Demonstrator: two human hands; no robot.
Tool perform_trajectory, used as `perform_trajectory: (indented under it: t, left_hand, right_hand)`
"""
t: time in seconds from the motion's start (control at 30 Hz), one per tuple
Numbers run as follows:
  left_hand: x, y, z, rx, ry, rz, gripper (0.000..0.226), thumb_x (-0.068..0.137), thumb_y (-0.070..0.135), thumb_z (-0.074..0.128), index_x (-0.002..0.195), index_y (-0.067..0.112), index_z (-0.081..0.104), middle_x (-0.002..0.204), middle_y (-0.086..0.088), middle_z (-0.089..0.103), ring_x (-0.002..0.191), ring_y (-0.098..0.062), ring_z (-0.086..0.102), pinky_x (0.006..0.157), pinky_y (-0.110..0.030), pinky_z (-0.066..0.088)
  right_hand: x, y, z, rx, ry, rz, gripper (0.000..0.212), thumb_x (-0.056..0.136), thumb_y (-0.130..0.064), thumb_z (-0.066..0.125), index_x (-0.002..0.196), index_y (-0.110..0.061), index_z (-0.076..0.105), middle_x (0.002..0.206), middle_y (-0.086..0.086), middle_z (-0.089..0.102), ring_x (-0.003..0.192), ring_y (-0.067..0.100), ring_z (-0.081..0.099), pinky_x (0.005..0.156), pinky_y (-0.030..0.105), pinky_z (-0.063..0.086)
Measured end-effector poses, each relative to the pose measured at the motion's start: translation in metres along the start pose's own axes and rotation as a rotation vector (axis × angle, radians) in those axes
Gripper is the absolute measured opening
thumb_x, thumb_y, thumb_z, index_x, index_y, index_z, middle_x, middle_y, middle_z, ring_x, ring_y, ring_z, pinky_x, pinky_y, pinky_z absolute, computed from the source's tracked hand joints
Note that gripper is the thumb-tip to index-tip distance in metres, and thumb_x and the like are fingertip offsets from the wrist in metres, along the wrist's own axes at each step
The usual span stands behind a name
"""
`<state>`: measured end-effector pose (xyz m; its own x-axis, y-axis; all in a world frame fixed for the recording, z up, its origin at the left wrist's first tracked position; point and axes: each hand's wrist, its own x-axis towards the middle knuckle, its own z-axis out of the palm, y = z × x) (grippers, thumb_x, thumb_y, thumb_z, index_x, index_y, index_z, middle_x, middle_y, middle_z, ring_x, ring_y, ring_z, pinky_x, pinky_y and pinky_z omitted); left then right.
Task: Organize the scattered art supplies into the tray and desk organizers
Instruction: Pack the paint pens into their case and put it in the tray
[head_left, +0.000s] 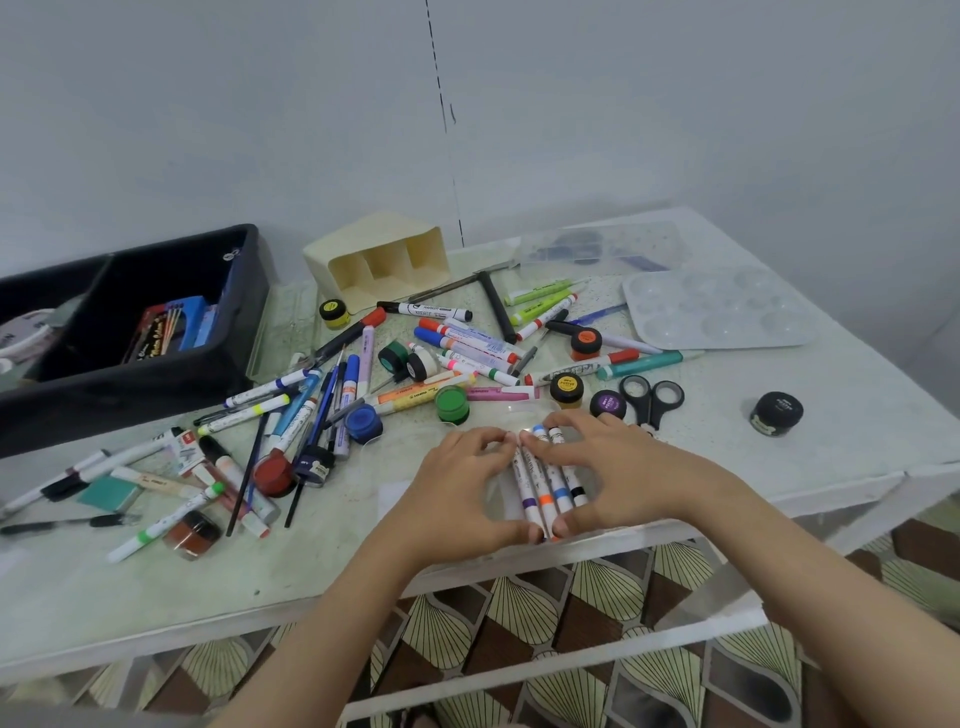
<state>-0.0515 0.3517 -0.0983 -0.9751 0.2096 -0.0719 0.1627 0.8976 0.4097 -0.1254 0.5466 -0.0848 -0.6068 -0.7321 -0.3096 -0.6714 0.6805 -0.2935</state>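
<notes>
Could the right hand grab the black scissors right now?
Probably not yet. The right hand is busy holding the markers with the left hand. The scissors lie just past its fingers, uncovered, so it likely could after letting go.

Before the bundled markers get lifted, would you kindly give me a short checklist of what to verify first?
1. Both hands gripping: ok, left hand and right hand pinch the marker bundle at its ends.
2. Markers aligned: ok, side by side.
3. Caps tight: cannot tell.
4. The cream organizer stands upright: not ok, it lies on its side.
5. The black tray has room: ok.
6. Route towards tray free: not ok, loose pens lie across it.
</notes>
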Motion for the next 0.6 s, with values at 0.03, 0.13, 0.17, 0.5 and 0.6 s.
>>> perform_trajectory:
  t: [0.03,0.13,0.17,0.5,0.6]
  left_hand:
    - [-0.001,0.0,0.001,-0.004,0.007,-0.003,0.096,0.072,0.062,0.066,0.148,0.022,0.026,0.146,0.011,0.025,0.129,-0.003,0.017,0.103,-0.021,0.015]
    - [-0.001,0.002,0.005,0.01,0.031,-0.011,0.096,0.071,0.062,0.066,0.149,0.023,0.024,0.147,0.012,0.024,0.129,-0.002,0.015,0.103,-0.021,0.013]
    - [-0.001,0.002,0.005,0.008,0.036,-0.013,0.096,0.071,0.062,0.066,0.148,0.023,0.025,0.147,0.012,0.024,0.129,-0.002,0.015,0.103,-0.021,0.014]
    - [0.006,0.0,-0.012,-0.043,-0.032,-0.042,0.094,0.068,0.069,0.064,0.146,0.028,0.029,0.144,0.011,0.033,0.129,-0.007,0.023,0.104,-0.027,0.023]
    - [0.01,-0.006,-0.024,-0.203,0.031,-0.085,0.074,0.077,0.058,0.064,0.141,0.034,0.036,0.135,0.014,0.045,0.124,-0.005,0.037,0.1,-0.027,0.033]
  right_hand:
    - [0.0,0.001,0.0,0.003,0.005,0.002,0.093,0.072,-0.066,0.061,0.146,-0.047,0.008,0.152,-0.012,0.007,0.132,0.021,0.02,0.109,0.042,0.024]
    - [0.001,0.001,0.001,0.018,0.024,0.001,0.094,0.071,-0.065,0.062,0.146,-0.048,0.009,0.152,-0.011,0.01,0.132,0.021,0.022,0.109,0.041,0.025]
    - [0.001,0.001,0.001,0.016,0.031,0.0,0.094,0.071,-0.065,0.063,0.146,-0.048,0.009,0.152,-0.011,0.011,0.132,0.02,0.022,0.109,0.04,0.026]
    - [0.009,-0.008,-0.027,-0.003,0.038,-0.02,0.062,0.081,-0.055,0.06,0.138,-0.042,0.04,0.136,-0.008,0.045,0.111,0.007,0.046,0.091,0.032,0.042]
    - [0.021,-0.004,-0.054,0.061,0.17,-0.019,0.039,0.086,-0.047,0.057,0.125,-0.041,0.057,0.119,-0.013,0.06,0.087,-0.002,0.048,0.08,0.027,0.045]
